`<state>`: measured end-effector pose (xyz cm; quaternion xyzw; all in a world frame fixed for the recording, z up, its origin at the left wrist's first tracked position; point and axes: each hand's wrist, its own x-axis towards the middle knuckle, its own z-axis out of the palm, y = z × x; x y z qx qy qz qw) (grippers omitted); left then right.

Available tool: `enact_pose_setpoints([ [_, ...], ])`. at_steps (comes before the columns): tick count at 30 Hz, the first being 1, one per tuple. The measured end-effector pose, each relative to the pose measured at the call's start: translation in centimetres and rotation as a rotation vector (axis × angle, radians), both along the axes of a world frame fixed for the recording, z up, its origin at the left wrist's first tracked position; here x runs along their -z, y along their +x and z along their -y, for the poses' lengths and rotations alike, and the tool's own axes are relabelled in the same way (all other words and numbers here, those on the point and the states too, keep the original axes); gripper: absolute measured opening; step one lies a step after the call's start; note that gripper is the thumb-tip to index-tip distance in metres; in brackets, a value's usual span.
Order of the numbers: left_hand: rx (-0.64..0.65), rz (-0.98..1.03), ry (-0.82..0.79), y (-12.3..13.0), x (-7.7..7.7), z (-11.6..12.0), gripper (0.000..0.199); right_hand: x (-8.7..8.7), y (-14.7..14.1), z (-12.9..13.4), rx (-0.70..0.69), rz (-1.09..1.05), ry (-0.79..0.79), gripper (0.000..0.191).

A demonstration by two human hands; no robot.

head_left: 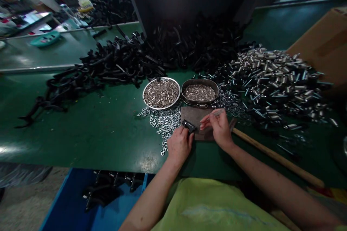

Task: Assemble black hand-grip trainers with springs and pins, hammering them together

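Note:
My left hand (180, 144) is closed round a small black part (189, 126), holding it down against a flat brown plate (199, 135). Just to the right, my right hand (221, 128) hovers over that plate, thumb and fingers drawn together; what they pinch is too small to make out. Behind the hands stand a round metal dish (162, 107) filled with small silver pins and an oval metal tin (200, 103) with tiny metal pieces. Loose silver nuts or rings (165, 124) are scattered beside my left hand.
A hammer's wooden handle (279, 157) lies right of my right hand. Black parts (130, 57) are heaped along the back. Parts with silver cylinders (271, 75) pile up at right, near a cardboard box (322, 43). A blue bin (67, 202) sits below the table's front edge.

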<state>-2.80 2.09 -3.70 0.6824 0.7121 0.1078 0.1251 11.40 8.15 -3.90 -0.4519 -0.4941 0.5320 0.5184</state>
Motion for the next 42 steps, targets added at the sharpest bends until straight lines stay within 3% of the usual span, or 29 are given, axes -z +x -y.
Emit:
enact_pose_setpoints([
  [15, 0.018, -0.009, 0.049, -0.1, 0.2, 0.0, 0.018, 0.4, 0.0, 1.5, -0.039, 0.458, 0.357, 0.008],
  [21, 0.035, -0.015, 0.044, -0.2, 0.2, 0.0, 0.018, 0.5, -0.2, 1.2, -0.120, 0.666, 0.797, 0.003],
  [27, 0.049, -0.017, 0.043, -0.2, 0.3, 0.0, 0.017, -1.2, -0.2, -0.5, -0.299, 0.984, 1.164, 0.008],
  [29, 0.047, -0.010, 0.046, -0.2, 0.3, 0.0, 0.017, -1.9, 0.9, -1.4, -0.263, 1.092, 1.118, 0.009],
  [31, 0.040, -0.005, 0.049, -0.1, 0.4, 0.0, 0.017, -2.3, 2.2, -2.1, -0.167, 1.058, 0.911, 0.007],
  [34, 0.036, 0.002, 0.054, -0.1, 0.4, 0.0, 0.016, -2.3, 2.9, -2.1, -0.081, 0.690, 0.454, 0.012],
  [36, 0.037, 0.007, 0.053, -0.1, 0.4, 0.0, 0.015, -1.8, 2.4, -1.5, -0.078, 0.407, 0.236, 0.014],
  [38, 0.040, 0.009, 0.046, -0.1, 0.3, -0.1, 0.015, -1.2, 1.5, -0.8, -0.087, 0.243, 0.148, 0.017],
  [42, 0.036, 0.008, 0.037, -0.1, 0.3, -0.1, 0.016, -0.2, 0.5, -0.1, -0.076, 0.189, 0.146, 0.017],
])
